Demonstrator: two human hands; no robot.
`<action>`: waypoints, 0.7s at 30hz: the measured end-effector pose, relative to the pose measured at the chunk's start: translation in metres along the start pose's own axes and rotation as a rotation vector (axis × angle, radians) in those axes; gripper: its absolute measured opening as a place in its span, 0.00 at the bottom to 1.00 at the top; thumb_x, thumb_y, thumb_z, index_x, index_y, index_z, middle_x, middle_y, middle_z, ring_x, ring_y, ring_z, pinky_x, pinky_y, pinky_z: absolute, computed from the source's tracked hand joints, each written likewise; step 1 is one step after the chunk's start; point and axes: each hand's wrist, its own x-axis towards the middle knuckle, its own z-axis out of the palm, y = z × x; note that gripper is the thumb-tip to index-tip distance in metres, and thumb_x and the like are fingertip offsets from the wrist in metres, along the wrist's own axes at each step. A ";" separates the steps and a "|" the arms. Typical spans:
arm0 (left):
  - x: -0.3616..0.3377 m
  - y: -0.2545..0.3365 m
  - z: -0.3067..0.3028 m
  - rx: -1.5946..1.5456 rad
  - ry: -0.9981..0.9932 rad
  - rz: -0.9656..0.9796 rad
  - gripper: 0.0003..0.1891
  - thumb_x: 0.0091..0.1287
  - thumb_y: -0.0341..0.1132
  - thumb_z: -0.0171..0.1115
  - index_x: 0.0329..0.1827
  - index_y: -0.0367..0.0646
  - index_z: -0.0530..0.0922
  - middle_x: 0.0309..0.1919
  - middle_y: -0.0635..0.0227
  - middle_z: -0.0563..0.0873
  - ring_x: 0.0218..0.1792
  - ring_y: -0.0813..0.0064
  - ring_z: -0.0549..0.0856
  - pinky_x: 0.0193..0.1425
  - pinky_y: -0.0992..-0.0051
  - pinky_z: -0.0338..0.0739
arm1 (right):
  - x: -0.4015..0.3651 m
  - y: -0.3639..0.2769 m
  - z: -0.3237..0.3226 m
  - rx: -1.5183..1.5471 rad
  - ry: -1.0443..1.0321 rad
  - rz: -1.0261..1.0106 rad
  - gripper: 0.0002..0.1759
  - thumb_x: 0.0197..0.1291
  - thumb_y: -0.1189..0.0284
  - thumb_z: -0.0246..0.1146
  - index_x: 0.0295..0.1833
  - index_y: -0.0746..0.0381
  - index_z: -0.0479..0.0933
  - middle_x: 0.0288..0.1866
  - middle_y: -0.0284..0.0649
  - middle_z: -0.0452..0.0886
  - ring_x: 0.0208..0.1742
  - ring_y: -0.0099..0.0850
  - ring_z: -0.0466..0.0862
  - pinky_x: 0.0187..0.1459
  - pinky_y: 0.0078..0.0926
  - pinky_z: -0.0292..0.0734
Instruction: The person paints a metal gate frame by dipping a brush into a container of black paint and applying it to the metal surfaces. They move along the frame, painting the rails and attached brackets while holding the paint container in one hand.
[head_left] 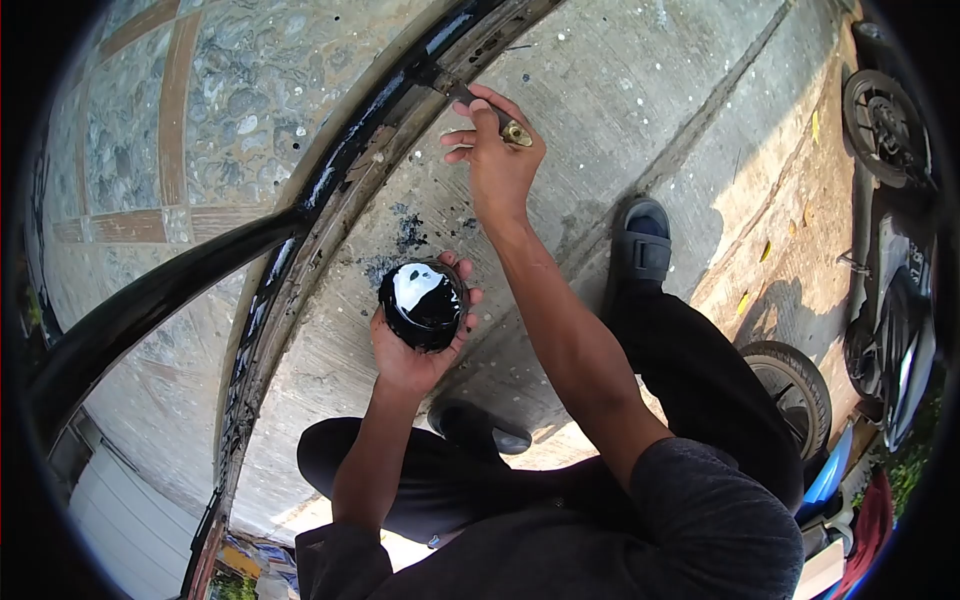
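Note:
My left hand point(410, 362) is wrapped around a round can of black paint point(425, 308), its glossy surface facing up. In my right hand point(500, 155), a paintbrush point(455, 88) is gripped by its handle, the end with a hole pointing back toward me. The dark bristles reach a black metal rail point(385, 100) that curves along the ground; they appear to touch it. Wet-looking black paint shines on parts of this rail. The can is held above the concrete, below and left of my right hand.
A thick black tube point(160, 300) branches off the rail at left. Beyond it lies stone paving point(225, 110) with brown strips. Black spatters point(408, 230) mark the concrete floor point(600, 100). My sandalled foot point(643, 240) stands at right. Motorcycles point(890, 270) are parked along the right edge.

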 end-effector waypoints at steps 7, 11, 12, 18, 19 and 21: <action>-0.001 0.001 -0.006 0.019 0.023 0.016 0.32 0.73 0.54 0.49 0.70 0.38 0.67 0.65 0.54 0.77 0.55 0.51 0.83 0.54 0.58 0.86 | -0.008 0.018 -0.003 0.038 0.022 0.045 0.16 0.69 0.74 0.60 0.59 0.67 0.79 0.46 0.51 0.86 0.26 0.30 0.87 0.24 0.24 0.81; -0.002 0.002 -0.006 0.022 0.030 0.021 0.32 0.73 0.55 0.49 0.70 0.38 0.68 0.65 0.54 0.77 0.55 0.51 0.83 0.54 0.58 0.86 | -0.016 0.019 -0.009 -0.046 0.023 -0.001 0.13 0.68 0.76 0.60 0.56 0.67 0.80 0.43 0.44 0.87 0.27 0.25 0.85 0.26 0.20 0.80; -0.003 0.002 -0.006 0.022 0.029 0.025 0.32 0.73 0.55 0.50 0.70 0.38 0.68 0.64 0.54 0.77 0.55 0.51 0.83 0.54 0.58 0.86 | -0.018 0.020 -0.011 -0.126 -0.016 -0.059 0.13 0.68 0.77 0.60 0.55 0.67 0.80 0.42 0.44 0.87 0.28 0.25 0.85 0.27 0.21 0.80; -0.006 0.004 -0.006 0.004 0.001 0.020 0.32 0.73 0.54 0.50 0.69 0.37 0.68 0.64 0.53 0.77 0.56 0.50 0.83 0.54 0.57 0.86 | -0.011 0.025 -0.017 -0.741 -0.378 -0.814 0.19 0.58 0.81 0.64 0.56 0.62 0.81 0.45 0.48 0.84 0.37 0.47 0.87 0.37 0.35 0.83; -0.006 0.004 -0.006 -0.005 -0.009 0.018 0.32 0.73 0.54 0.50 0.69 0.37 0.68 0.64 0.53 0.77 0.56 0.49 0.83 0.54 0.57 0.85 | -0.009 0.027 -0.020 -0.760 -0.380 -0.831 0.19 0.58 0.80 0.64 0.56 0.62 0.80 0.45 0.48 0.84 0.37 0.46 0.87 0.37 0.35 0.83; -0.008 0.004 -0.006 -0.011 -0.015 0.020 0.32 0.73 0.54 0.50 0.69 0.37 0.67 0.64 0.53 0.77 0.56 0.49 0.83 0.54 0.57 0.85 | -0.007 0.030 -0.025 -0.797 -0.383 -0.862 0.20 0.57 0.80 0.64 0.57 0.62 0.80 0.46 0.47 0.84 0.37 0.45 0.87 0.37 0.36 0.83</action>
